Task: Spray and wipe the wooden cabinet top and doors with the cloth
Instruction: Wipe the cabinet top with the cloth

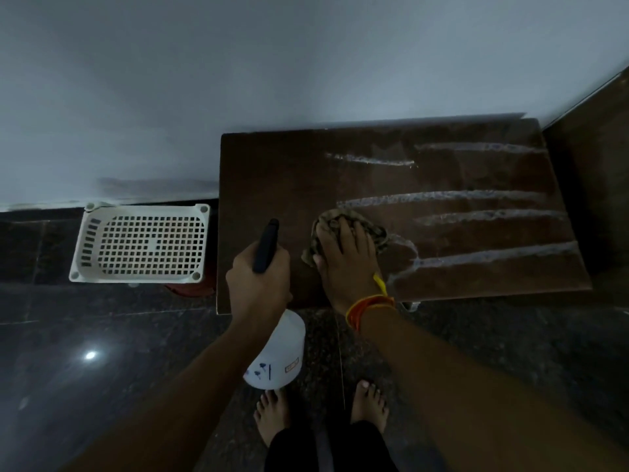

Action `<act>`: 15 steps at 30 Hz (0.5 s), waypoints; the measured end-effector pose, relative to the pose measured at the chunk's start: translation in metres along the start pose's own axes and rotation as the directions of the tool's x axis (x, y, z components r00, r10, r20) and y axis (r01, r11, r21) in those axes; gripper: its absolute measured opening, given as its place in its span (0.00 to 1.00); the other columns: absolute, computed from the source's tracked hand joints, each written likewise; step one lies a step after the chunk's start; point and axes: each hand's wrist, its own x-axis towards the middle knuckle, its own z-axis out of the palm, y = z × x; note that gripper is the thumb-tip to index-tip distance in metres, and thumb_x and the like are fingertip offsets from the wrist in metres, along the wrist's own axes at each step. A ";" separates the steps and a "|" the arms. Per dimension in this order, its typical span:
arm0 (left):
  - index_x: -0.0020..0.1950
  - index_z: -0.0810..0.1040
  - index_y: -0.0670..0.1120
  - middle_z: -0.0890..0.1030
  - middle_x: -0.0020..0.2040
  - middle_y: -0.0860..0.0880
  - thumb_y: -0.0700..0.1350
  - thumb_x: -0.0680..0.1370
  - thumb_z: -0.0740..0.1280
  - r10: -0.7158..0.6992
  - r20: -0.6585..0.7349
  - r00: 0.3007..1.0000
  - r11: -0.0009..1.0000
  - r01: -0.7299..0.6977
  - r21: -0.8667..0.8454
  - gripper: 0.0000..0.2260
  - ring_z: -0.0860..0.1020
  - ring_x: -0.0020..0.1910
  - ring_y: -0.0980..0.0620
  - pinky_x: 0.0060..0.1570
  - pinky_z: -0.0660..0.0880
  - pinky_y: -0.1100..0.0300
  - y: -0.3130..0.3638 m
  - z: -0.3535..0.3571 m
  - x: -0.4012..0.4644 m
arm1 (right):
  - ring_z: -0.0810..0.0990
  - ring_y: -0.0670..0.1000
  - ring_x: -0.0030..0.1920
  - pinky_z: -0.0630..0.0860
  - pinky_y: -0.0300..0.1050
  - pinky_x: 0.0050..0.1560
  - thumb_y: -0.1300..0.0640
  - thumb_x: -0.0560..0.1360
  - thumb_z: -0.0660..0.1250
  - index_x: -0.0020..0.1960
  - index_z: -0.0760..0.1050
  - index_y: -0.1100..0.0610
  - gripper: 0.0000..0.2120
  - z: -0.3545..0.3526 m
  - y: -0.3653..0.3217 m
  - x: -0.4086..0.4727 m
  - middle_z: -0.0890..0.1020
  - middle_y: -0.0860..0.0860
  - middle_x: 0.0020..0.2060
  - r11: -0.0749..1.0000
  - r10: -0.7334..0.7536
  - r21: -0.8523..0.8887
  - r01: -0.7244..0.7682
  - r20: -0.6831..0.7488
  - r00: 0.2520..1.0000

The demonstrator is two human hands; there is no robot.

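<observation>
Wiping is the step in hand: the cloth lies on the cabinet top, flattened under my right hand. My left hand grips the spray bottle. Next: sweep across the 5 foam streaks.

Dark wooden cabinet top, set against the wall, streaked with pale wet lines across its right half. A crumpled cloth lies on it near the front edge. On the dark stone floor beside it sits a white basket.
</observation>
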 end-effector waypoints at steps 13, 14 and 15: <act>0.41 0.76 0.50 0.81 0.38 0.45 0.44 0.79 0.64 -0.017 0.006 1.000 1.000 0.017 0.001 0.07 0.79 0.29 0.50 0.24 0.72 0.64 0.030 0.015 0.001 | 0.59 0.66 0.73 0.55 0.62 0.72 0.48 0.80 0.58 0.75 0.57 0.49 0.25 -0.002 0.011 -0.019 0.62 0.59 0.73 1.000 0.001 -0.002 -0.001 -0.015 1.000; 0.41 0.76 0.50 0.81 0.38 0.46 0.44 0.79 0.65 -0.016 0.006 1.000 1.000 0.016 0.005 0.07 0.79 0.29 0.51 0.22 0.72 0.66 0.031 0.016 0.002 | 0.58 0.65 0.73 0.54 0.62 0.72 0.48 0.80 0.57 0.75 0.56 0.48 0.25 -0.003 0.013 -0.005 0.61 0.59 0.74 1.000 0.008 -0.008 -0.008 -0.025 1.000; 0.40 0.76 0.50 0.81 0.37 0.46 0.44 0.78 0.65 -0.014 0.004 1.000 1.000 0.014 0.011 0.07 0.79 0.28 0.52 0.21 0.71 0.68 0.031 0.017 0.004 | 0.56 0.65 0.74 0.54 0.61 0.73 0.47 0.80 0.56 0.75 0.55 0.48 0.25 -0.005 0.015 0.009 0.60 0.58 0.74 1.000 0.014 -0.015 -0.015 -0.030 0.999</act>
